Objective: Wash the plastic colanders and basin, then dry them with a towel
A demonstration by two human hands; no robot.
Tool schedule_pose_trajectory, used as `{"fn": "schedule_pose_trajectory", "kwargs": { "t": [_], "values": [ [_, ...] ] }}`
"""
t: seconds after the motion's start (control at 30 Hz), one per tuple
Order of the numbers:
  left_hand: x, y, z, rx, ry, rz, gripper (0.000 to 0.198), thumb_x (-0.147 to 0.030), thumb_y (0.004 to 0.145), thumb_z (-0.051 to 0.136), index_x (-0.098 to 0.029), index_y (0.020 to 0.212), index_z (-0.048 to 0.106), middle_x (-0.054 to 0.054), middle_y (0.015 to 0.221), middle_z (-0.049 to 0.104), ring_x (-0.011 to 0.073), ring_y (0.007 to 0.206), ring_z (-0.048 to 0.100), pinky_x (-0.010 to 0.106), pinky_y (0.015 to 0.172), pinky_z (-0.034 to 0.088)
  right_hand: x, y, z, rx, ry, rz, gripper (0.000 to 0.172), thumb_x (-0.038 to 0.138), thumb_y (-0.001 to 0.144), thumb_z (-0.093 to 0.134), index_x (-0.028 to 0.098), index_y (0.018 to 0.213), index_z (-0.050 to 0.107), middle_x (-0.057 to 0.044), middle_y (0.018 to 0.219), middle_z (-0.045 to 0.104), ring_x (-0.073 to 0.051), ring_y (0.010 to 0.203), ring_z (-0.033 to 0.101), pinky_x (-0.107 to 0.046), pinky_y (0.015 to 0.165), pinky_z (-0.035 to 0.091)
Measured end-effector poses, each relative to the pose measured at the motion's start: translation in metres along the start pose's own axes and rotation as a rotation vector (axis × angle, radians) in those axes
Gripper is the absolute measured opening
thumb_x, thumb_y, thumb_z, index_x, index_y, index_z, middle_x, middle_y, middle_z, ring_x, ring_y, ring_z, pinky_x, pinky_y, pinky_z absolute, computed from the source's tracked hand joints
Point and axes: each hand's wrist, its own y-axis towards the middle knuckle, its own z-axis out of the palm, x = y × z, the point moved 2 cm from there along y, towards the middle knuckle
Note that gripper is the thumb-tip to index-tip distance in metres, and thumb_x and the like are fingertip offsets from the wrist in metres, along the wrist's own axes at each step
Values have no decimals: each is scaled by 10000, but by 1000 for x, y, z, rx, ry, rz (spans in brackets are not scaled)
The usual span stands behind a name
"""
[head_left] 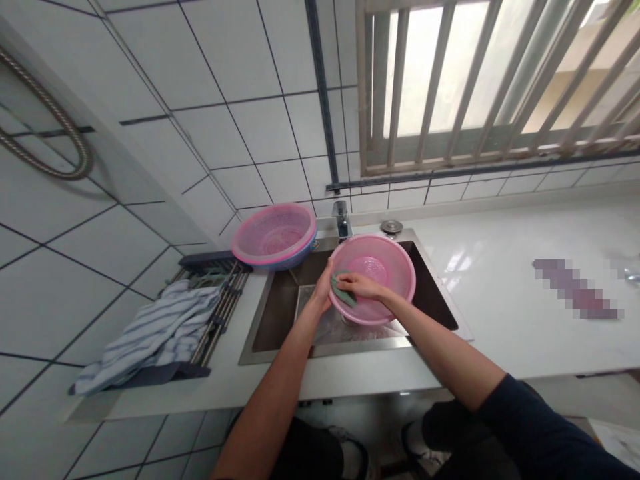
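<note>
A pink plastic basin [385,267] is tilted over the steel sink [280,313]. My left hand [323,293] grips the basin's near-left rim. My right hand [360,285] presses a green scrub cloth [343,291] against the inside of the basin near that rim. The tap [341,219] stands just behind the basin.
A pink colander sitting in a blue bowl [275,235] rests at the sink's back-left corner. A striped towel [150,327] lies on a drying rack [220,300] to the left. The white countertop [500,293] stretches right. A barred window [495,80] is above.
</note>
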Motion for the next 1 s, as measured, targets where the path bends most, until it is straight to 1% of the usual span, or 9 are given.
{"fn": "schedule_pose_trajectory", "kwargs": {
  "t": [0.1,0.2,0.27,0.33,0.43,0.5,0.57,0.73,1.0],
  "values": [
    [0,0,-1,9,-3,6,588,-600,1074,523,-98,1254,772,169,1126,826,280,1060,795,399,1025,614,-2,3,-1,-45,27,-7,375,570,859,663,212,776,588,3,726,581,-175,707,505,-292,686,427],
    [4,0,8,30,-33,26,487,-513,1089,550,-124,1279,773,154,1205,815,262,1120,783,382,1080,581,0,5,-20,-415,49,-65,342,552,868,627,212,837,601,-19,816,626,-187,771,520,-292,714,429],
    [6,1,11,35,-43,33,445,-475,1099,545,-139,1276,777,142,1204,818,250,1108,787,367,1070,585,2,3,-28,-535,41,-85,312,523,882,607,215,839,587,-18,808,616,-183,763,511,-287,699,417],
    [6,1,9,31,-27,16,476,-490,1109,510,-126,1240,787,150,1146,828,241,1033,802,350,1005,615,1,3,-25,-395,13,-70,299,502,890,611,219,802,568,4,741,573,-168,707,489,-279,664,395],
    [4,0,0,14,22,-12,582,-567,1105,465,-94,1193,793,175,1058,832,240,895,810,338,868,654,-5,2,-7,-4,-27,-20,338,514,867,655,215,738,564,28,672,531,-146,643,454,-268,627,370],
    [2,-1,-3,4,36,-12,608,-591,1098,463,-89,1202,791,182,1044,830,247,863,810,350,843,660,-9,2,0,89,-13,-9,361,536,847,679,208,732,581,26,675,542,-144,640,449,-266,621,366],
    [2,-1,-1,0,20,-8,575,-573,1095,488,-101,1235,785,177,1075,830,256,915,813,371,907,652,-9,4,-4,-39,23,-31,356,541,852,674,203,766,604,14,711,568,-153,665,465,-270,633,377],
    [7,-1,14,30,-43,15,451,-478,1103,532,-142,1280,776,150,1271,798,267,1224,748,390,1134,550,-4,5,-31,-592,72,-117,323,524,855,637,205,817,606,-14,805,607,-180,749,510,-291,707,415],
    [-4,2,-11,15,42,126,294,-333,1011,733,-130,1219,781,135,1231,808,224,1148,771,351,1142,530,-2,2,-19,-353,-19,-93,323,526,920,616,210,853,595,-8,829,604,-174,757,512,-282,709,414]
  ]
}}
